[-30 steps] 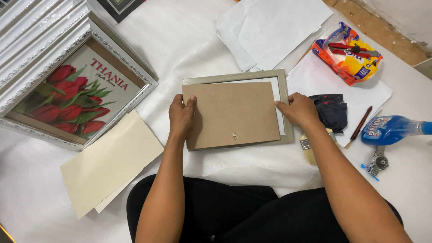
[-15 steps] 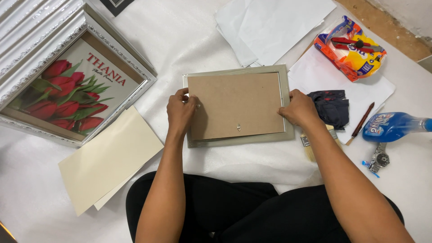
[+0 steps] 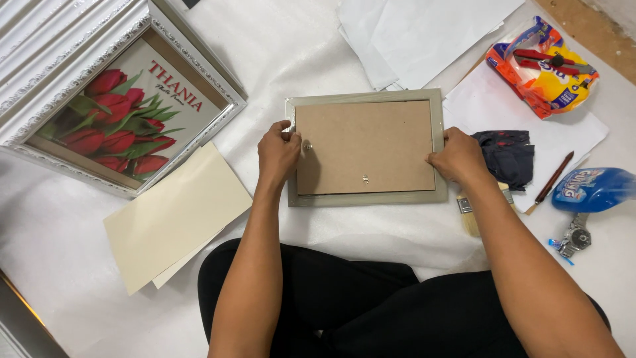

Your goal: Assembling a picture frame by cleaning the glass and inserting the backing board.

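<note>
White foam sheeting [image 3: 371, 232] covers the floor where I sit cross-legged, and everything I work on lies flat on it; the small grey frame [image 3: 366, 197] is face down just in front of my knees, with the brown backing board [image 3: 364, 146] set inside its rim. My left hand [image 3: 278, 154] is curled over the frame's left edge, fingertips pinching at the board's corner beside a small metal tab [image 3: 307, 145]; my right hand [image 3: 458, 158] is half closed, fingers bent over the right edge, pressing board and rim together; neither hand carries anything loose. I judge this to be the seating step: the board looks level along the top and sides, though a dark gap shows along its bottom edge, so the next move calls for even downward pressure there and then turning the tabs, with little force and a steady frame.

Room is tight on the right: a dark cloth [image 3: 507, 156] lies just beside my right hand, a paintbrush [image 3: 469, 213] pokes out under my wrist, and a pencil [image 3: 551, 180] and blue spray bottle [image 3: 593, 189] lie further out. On the left, cream card sheets [image 3: 175, 215] and a large silver frame with a tulip print [image 3: 122, 119] sit apart from my left hand; white papers [image 3: 424, 36] lie beyond the top edge; the open strip is between the frame and my legs.
</note>
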